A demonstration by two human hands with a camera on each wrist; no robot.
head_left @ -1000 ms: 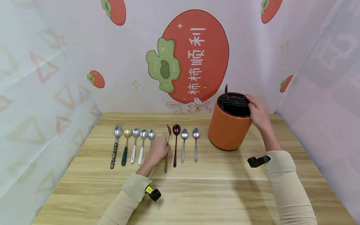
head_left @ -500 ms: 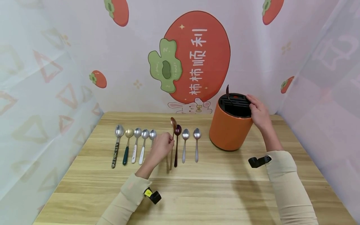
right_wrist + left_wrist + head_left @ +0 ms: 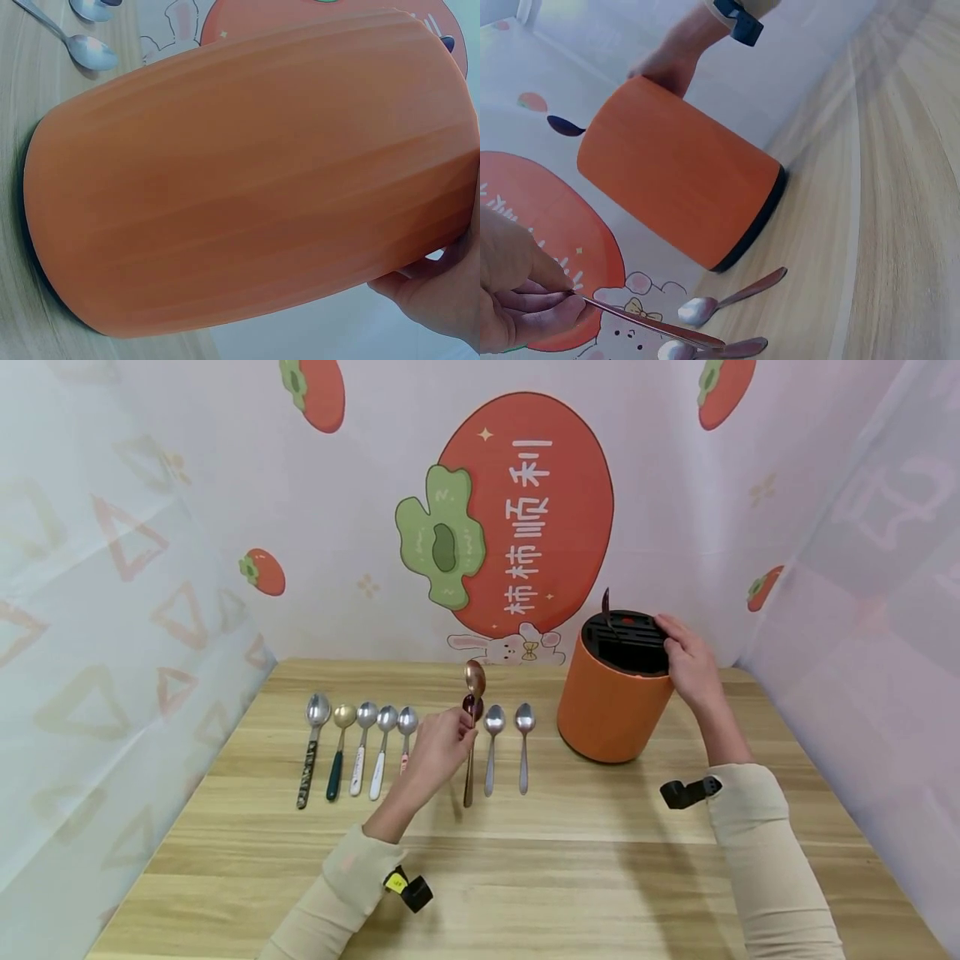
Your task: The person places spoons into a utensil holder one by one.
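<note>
My left hand [image 3: 442, 745] pinches a copper-coloured spoon [image 3: 475, 680] by its handle, bowl pointing up and away. In the left wrist view the handle [image 3: 656, 324] of that spoon runs out from between thumb and fingers. Behind it in the head view lies a dark purple spoon [image 3: 469, 704], partly covered by the hand and the copper spoon. My right hand [image 3: 692, 665] grips the rim of an orange cylindrical utensil holder [image 3: 611, 714] with a black slotted insert [image 3: 628, 628]. A dark spoon [image 3: 606, 602] stands upright in the insert. The orange wall [image 3: 247, 180] fills most of the right wrist view.
Left of my left hand several spoons lie in a row, among them one with a green handle [image 3: 334, 777] and one with a patterned handle [image 3: 306, 775]. Two silver spoons [image 3: 494, 720] lie between the purple spoon and the holder. A printed curtain [image 3: 345, 510] stands behind the table.
My left hand has lifted the copper spoon from its place in the row and carried it right, over the purple spoon. The right hand keeps its grip on the holder.
</note>
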